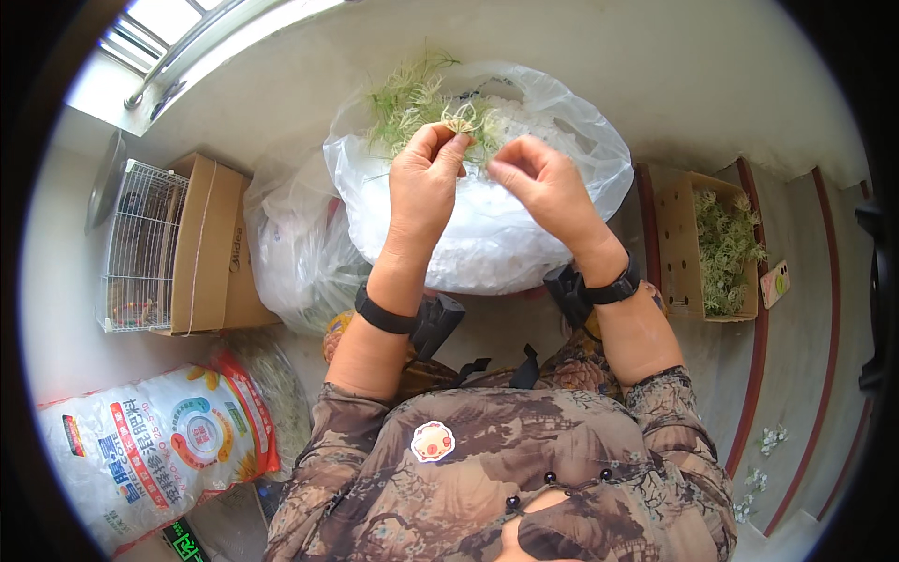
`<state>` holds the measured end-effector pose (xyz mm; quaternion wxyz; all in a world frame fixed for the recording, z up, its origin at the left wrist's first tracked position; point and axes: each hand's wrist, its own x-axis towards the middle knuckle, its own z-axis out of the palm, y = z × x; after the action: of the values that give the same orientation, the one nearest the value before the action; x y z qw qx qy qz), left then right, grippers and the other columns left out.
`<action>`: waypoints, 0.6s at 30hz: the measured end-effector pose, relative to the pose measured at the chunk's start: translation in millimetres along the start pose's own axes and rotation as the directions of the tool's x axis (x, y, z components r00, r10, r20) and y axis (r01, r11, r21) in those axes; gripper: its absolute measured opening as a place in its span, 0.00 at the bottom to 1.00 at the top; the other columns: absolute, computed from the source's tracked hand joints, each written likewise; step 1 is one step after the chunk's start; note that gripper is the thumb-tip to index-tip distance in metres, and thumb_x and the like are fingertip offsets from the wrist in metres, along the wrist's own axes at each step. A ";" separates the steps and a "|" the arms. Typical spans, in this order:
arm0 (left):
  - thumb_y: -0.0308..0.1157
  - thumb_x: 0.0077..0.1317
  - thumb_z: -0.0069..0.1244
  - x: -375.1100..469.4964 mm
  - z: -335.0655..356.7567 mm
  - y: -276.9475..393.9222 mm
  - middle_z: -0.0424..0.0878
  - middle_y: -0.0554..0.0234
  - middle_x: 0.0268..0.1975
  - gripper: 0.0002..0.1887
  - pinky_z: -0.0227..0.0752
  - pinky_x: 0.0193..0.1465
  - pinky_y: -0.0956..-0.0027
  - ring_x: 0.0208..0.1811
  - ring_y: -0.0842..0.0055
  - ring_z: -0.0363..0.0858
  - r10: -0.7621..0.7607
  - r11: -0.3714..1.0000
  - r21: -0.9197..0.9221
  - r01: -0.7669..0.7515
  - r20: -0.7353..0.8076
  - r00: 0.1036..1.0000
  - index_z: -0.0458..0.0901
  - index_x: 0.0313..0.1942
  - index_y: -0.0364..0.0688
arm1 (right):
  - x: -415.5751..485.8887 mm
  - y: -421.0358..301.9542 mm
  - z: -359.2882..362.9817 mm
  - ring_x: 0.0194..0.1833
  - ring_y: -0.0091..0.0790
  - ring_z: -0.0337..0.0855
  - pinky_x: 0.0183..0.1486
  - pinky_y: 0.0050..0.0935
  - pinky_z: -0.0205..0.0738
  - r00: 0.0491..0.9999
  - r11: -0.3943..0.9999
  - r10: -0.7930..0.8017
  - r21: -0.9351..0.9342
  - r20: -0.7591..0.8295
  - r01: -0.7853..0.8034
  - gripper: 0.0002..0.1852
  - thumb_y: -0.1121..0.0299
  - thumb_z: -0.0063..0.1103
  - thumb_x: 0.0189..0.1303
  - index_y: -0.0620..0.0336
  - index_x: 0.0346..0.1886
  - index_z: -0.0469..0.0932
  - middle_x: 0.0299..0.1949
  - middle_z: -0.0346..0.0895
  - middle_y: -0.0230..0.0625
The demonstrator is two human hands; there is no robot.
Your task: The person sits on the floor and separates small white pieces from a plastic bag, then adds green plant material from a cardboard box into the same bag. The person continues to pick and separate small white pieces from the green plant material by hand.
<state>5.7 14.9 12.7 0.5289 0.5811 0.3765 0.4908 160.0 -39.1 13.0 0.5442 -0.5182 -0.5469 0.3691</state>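
Note:
Between its thumb and fingertips, my left hand point(425, 175) grips a pale, spiky artificial flower head point(459, 123). To its right is my right hand point(537, 175), blurred, with thumb and forefinger close together; whether a small piece sits between them is not clear. Both hands are over a large translucent plastic bag point(590, 126) filled with white pieces point(470, 267) too small to make out. Wispy green artificial sprigs point(404, 98) lie on the far left part of the bag, just behind the left hand.
On the right, a cardboard box point(678, 246) of green sprigs point(727, 260) stands on red-edged steps point(793, 337), a phone point(775, 284) beside it. Leftward are another plastic bag point(295, 246), a carton point(218, 260), a wire cage point(140, 246) and a printed sack point(161, 449). A wall rises behind.

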 end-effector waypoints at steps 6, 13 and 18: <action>0.26 0.70 0.52 -7.3 3.5 -4.6 0.84 0.64 0.36 0.10 0.72 0.39 0.78 0.35 0.81 0.79 0.267 0.857 0.429 -0.286 0.105 0.958 0.83 0.47 0.33 | 5.2 -2.6 -14.0 0.43 0.31 0.80 0.48 0.28 0.73 0.916 0.933 -0.349 -0.164 -0.198 0.320 0.07 0.68 0.63 0.65 0.59 0.42 0.82 0.43 0.81 0.33; 0.27 0.68 0.54 -14.9 9.6 -2.2 0.84 0.61 0.31 0.07 0.74 0.37 0.74 0.31 0.77 0.81 0.151 0.932 0.297 -0.209 0.208 0.966 0.83 0.44 0.35 | 6.2 7.8 -13.1 0.35 0.26 0.77 0.39 0.25 0.72 0.978 0.983 -0.170 -0.096 -0.120 0.159 0.08 0.67 0.63 0.64 0.62 0.39 0.81 0.35 0.81 0.33; 0.28 0.68 0.56 -13.2 13.2 -5.4 0.83 0.69 0.28 0.06 0.71 0.35 0.79 0.30 0.87 0.76 0.077 0.992 0.085 -0.093 0.176 0.981 0.82 0.41 0.36 | 4.0 10.3 -11.6 0.30 0.23 0.73 0.34 0.25 0.69 0.985 0.988 -0.138 -0.078 -0.102 0.130 0.10 0.65 0.63 0.65 0.64 0.35 0.79 0.29 0.78 0.32</action>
<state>15.8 -0.1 5.6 0.5106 0.6607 0.3265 0.4428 173.6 -35.1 5.4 0.5777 -0.5182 -0.5633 0.2837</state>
